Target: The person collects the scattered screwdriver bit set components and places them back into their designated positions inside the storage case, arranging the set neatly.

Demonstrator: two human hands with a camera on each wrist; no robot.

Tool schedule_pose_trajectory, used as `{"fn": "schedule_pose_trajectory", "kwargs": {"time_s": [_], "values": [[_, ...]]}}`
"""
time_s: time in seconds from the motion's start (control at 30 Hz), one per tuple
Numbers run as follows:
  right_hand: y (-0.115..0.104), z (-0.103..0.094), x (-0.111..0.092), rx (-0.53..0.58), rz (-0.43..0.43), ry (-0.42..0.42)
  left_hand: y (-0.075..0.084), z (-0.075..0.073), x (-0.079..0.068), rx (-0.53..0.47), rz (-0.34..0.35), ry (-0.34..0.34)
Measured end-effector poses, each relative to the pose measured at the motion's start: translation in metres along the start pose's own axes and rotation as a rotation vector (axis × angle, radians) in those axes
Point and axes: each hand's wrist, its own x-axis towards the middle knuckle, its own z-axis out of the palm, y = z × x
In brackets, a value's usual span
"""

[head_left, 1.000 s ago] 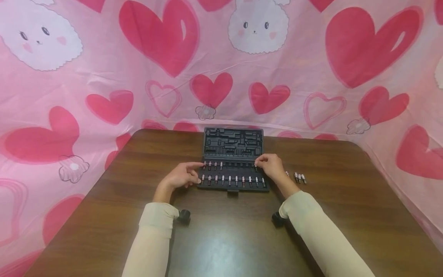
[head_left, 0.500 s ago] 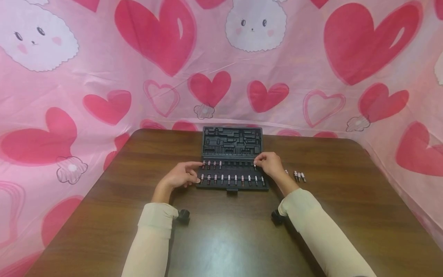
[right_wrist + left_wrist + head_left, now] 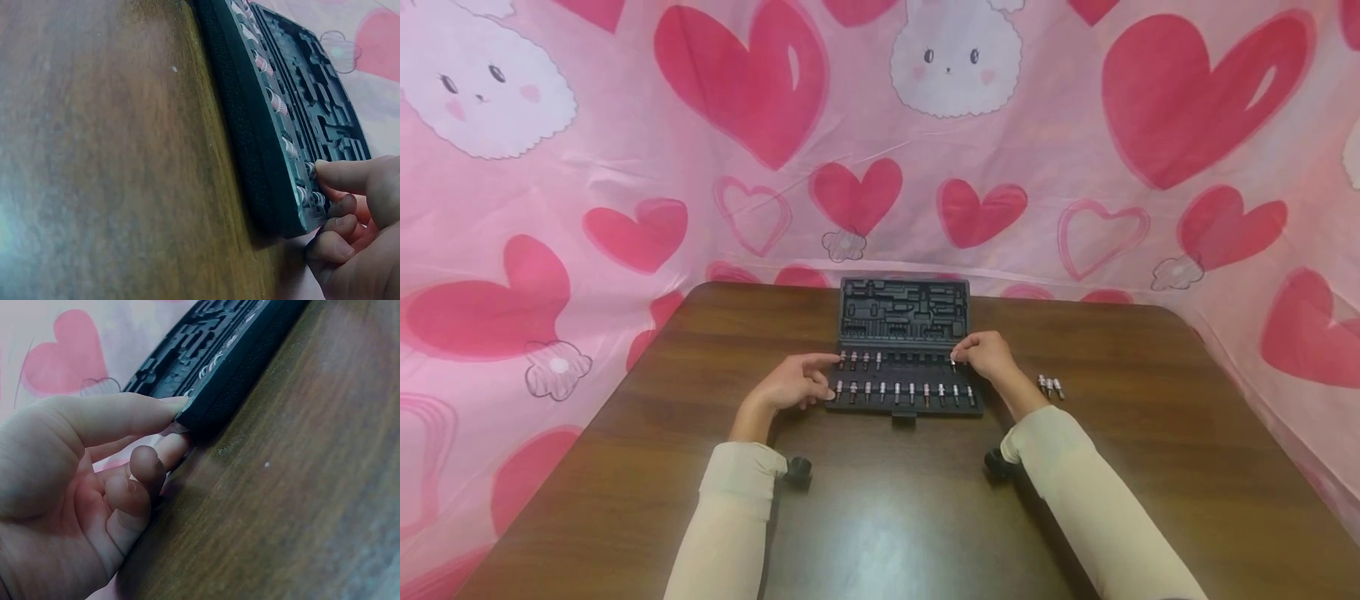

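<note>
A black plastic socket case (image 3: 905, 408) lies unfolded on the brown table, its lid (image 3: 905, 310) leaning up at the back. Bit sockets (image 3: 897, 393) fill the front row; several more (image 3: 867, 361) stand at the left of the back row. My left hand (image 3: 786, 383) holds the case's left side, thumb at the front corner and index finger reaching along the edge; its other fingers curl beside it in the left wrist view. My right hand (image 3: 988, 357) pinches a bit socket (image 3: 953, 364) at the right end of the back row; the right wrist view shows the thumb tip on it.
Several loose bit sockets (image 3: 1050, 387) lie on the table (image 3: 880, 508) to the right of my right wrist. Behind the table hangs a pink cloth (image 3: 1045, 125) printed with hearts. Moulded slots (image 3: 917, 358) show between the filled parts of the back row.
Both hands keep nearly the same place on the case. My right forearm has shifted slightly, and a loose socket that showed beside the wrist is now hidden. The head view wobbles a little.
</note>
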Motion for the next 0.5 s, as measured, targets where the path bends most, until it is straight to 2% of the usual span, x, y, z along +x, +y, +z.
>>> {"fn": "schedule_pose_trajectory", "kwargs": {"time_s": [0.23,0.5], "values": [[0.0007,0.0019,0.0009,0.011,0.019,0.002,0.0013,0.0012,-0.0021,-0.004,-0.003,0.007],[-0.0003,0.0043,0.0024,-0.025,0.018,0.046,0.0026,0.0014,-0.0014,-0.007,-0.004,0.009]]}}
